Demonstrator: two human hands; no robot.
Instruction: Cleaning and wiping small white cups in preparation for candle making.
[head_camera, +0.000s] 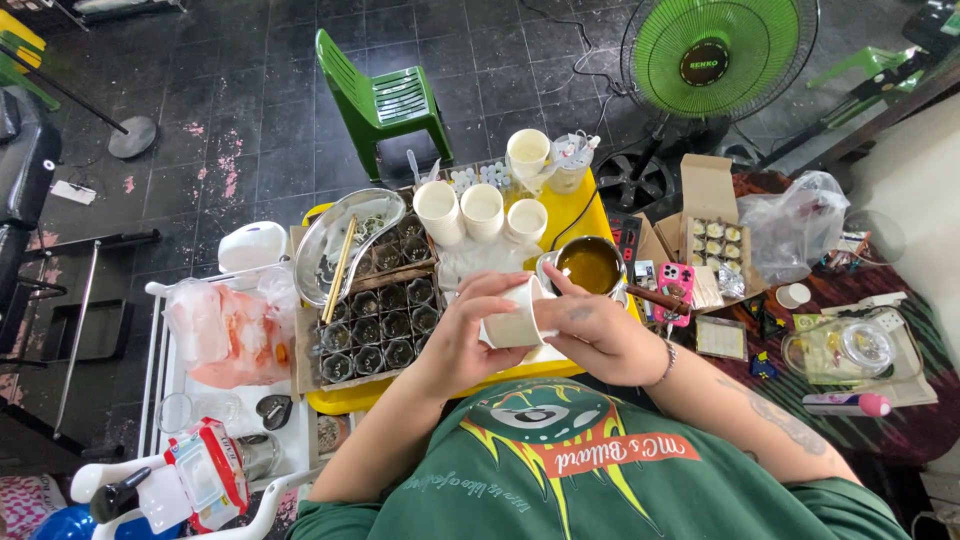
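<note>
Both hands hold one white paper cup (516, 318) over the near edge of the yellow tray table (590, 210), just above the person's green shirt. The left hand (462, 335) wraps around the cup's side and base; the right hand (600, 335) grips the rim side, fingers closed on it. The cup is tilted, its mouth turned toward the small pot of amber liquid (590, 266), which sits just beyond the hands, near the table's right edge. What is inside the cup cannot be told.

Progress, as a judgement: early to midway. A grid of small dark moulds (382, 322) on the table's left half looks filled or part-filled with something dark and glossy; it is too small to tell which cells. A steel tray (352, 240) with chopsticks (340, 268) lies at the far-left corner. Three more white paper cups (482, 212) stand in a row at the middle of the table, one taller cup (528, 152) at the far edge. Those look untouched, so cup work seems mostly left. The pot is nearly full.

A pink phone (675, 285) lies right of the pot, off the table's right edge.
</note>
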